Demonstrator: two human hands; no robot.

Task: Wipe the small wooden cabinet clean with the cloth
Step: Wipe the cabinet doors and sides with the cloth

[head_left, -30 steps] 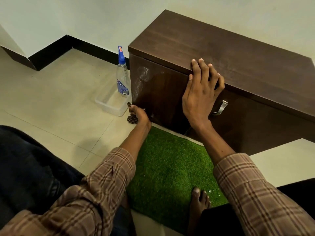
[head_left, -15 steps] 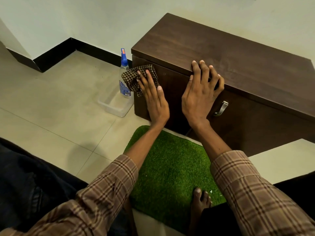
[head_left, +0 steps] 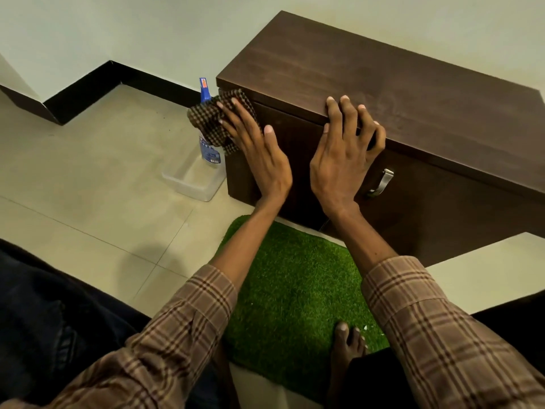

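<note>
A small dark wooden cabinet (head_left: 383, 84) stands against the wall, with a metal handle (head_left: 382, 182) on its front. My left hand (head_left: 259, 152) presses a brown checked cloth (head_left: 212, 122) flat against the upper left corner of the cabinet's front, fingers straight. Part of the cloth hangs past the cabinet's left edge. My right hand (head_left: 343, 149) rests on the front's upper edge, with its fingertips over the top edge.
A spray bottle (head_left: 206, 137) with a blue cap stands in a clear plastic tray (head_left: 188, 181) on the tiled floor, left of the cabinet. A green grass mat (head_left: 295, 284) lies in front, with my bare toes (head_left: 348, 335) on it.
My left hand has come up with the cloth from the cabinet's lower left corner to its upper left corner. The white smear on the front is gone. My right hand has stayed put.
</note>
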